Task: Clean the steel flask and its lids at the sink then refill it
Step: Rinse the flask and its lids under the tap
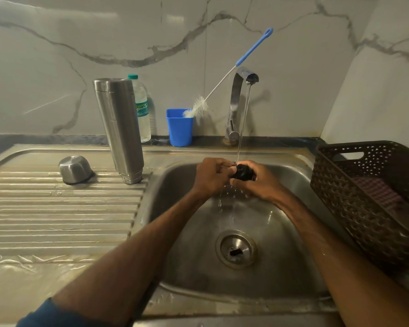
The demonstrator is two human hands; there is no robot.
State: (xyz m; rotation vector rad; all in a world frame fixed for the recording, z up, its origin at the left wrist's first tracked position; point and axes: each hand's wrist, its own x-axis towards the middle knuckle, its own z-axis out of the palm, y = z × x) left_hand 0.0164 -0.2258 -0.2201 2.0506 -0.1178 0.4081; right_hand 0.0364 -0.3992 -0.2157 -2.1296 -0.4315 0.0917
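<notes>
Over the steel sink basin (269, 223), both my hands hold a small black inner lid (242, 173) under a thin stream of water from the tap (239, 95). My right hand (257, 181) grips the lid from the right and below. My left hand (211, 177) has its fingers curled against the lid's left side. The tall steel flask (118, 128) stands upside down on the drainboard (57, 208), mouth down. Left of it, the steel cup lid (75, 169) also rests upside down on the ribs.
Behind the flask stands a clear plastic water bottle (143, 109) with a green cap. A blue cup (179, 127) holds a blue-handled bottle brush (224, 81) leaning toward the tap. A dark woven basket (364, 197) sits at the sink's right. The drain (236, 250) is in the basin's middle.
</notes>
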